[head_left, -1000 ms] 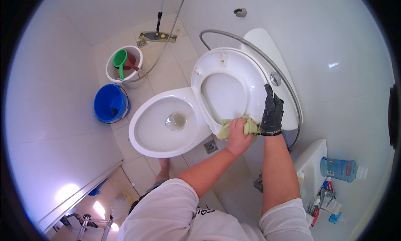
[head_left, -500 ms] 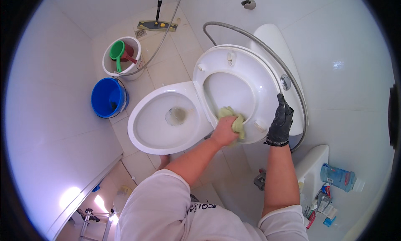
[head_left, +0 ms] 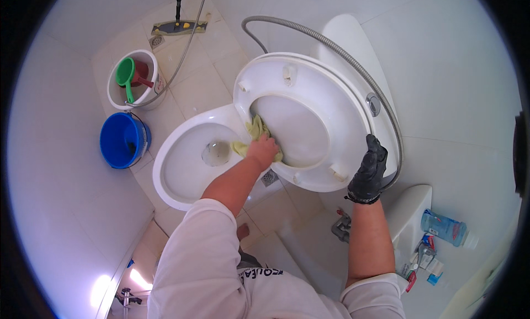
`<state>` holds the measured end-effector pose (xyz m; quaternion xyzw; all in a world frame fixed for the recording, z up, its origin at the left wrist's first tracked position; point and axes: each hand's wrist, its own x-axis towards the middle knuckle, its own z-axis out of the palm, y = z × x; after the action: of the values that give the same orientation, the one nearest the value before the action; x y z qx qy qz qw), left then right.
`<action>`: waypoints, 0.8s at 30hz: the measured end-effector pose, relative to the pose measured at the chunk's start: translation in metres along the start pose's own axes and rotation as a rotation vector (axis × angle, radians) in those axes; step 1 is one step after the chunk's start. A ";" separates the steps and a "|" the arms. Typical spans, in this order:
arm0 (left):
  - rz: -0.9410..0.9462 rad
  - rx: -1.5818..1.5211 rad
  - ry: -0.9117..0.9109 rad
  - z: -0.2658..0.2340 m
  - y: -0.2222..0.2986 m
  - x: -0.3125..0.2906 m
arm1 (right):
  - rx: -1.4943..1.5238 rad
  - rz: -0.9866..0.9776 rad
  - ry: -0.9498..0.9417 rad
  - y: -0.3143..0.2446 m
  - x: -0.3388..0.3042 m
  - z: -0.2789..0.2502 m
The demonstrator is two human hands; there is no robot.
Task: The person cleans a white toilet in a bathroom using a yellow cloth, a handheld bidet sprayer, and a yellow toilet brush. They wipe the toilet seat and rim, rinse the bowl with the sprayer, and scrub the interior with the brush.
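Observation:
My bare left hand (head_left: 261, 151) is closed on a crumpled yellow-green cloth (head_left: 257, 127). It presses the cloth against the inner edge of the raised toilet seat (head_left: 337, 120), close to where the seat meets the white toilet bowl (head_left: 165, 181). Part of the cloth hangs over the bowl's rim. My right hand (head_left: 368, 172), in a black glove, is at the right edge of the raised seat and lid, its fingers stretched upward along that edge. The palm side is partly hidden; no held object shows.
A grey flexible hose (head_left: 342, 51) loops over the cistern (head_left: 381, 98). At left stand a blue bucket (head_left: 118, 142) and a white bucket (head_left: 113, 92) with green and red dippers. A flat mop (head_left: 179, 27) lies beyond. A blue bottle (head_left: 444, 228) and toiletries are at right.
My left hand has moved the cloth left along the seat's inner edge, toward the bowl. My right hand stays at the seat's edge. The whole view has shifted slightly.

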<state>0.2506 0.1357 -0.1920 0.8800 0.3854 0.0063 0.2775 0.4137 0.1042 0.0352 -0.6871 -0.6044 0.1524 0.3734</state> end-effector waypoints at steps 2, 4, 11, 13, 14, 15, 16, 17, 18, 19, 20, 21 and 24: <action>0.018 -0.180 0.070 0.006 0.015 -0.003 | 0.004 -0.060 -0.013 0.001 0.003 0.002; 0.031 -0.449 0.120 -0.003 0.039 -0.004 | 0.062 -0.030 0.004 0.002 0.001 0.003; -0.204 -1.468 0.072 -0.128 0.094 -0.011 | -0.319 -0.389 0.053 -0.002 0.010 0.001; -0.305 -1.676 0.139 -0.159 0.099 -0.009 | -0.170 -0.216 0.045 -0.009 0.010 0.003; -0.354 -1.780 0.171 -0.172 0.098 -0.006 | -0.095 -0.129 0.040 -0.012 0.011 0.003; -0.368 -1.963 0.131 -0.178 0.094 -0.004 | -0.226 -0.307 0.093 -0.010 0.011 0.005; -0.379 -2.144 0.084 -0.185 0.088 -0.003 | -0.133 -0.266 0.084 -0.011 0.013 0.004; -0.388 -2.324 0.029 -0.191 0.081 0.000 | -0.042 -0.225 0.075 -0.014 0.014 0.003; -0.465 -2.415 0.085 -0.194 0.073 0.004 | 0.053 -0.180 0.060 -0.018 0.015 0.004; -0.547 -2.506 0.138 -0.195 0.064 0.008 | 0.044 -0.162 0.084 -0.021 0.014 0.005; -0.633 -2.593 0.190 -0.192 0.055 0.011 | 0.058 -0.133 0.077 -0.022 0.013 0.005; -0.546 -2.684 0.279 -0.178 0.040 0.015 | 0.074 -0.107 0.068 -0.023 0.013 0.005; -0.362 -2.880 0.493 -0.141 0.002 0.033 | 0.061 -0.081 0.059 -0.024 0.014 0.004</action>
<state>0.2435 0.2255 -0.0791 -0.2316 0.1858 0.4885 0.8205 0.3963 0.1183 0.0525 -0.6547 -0.6155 0.1351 0.4175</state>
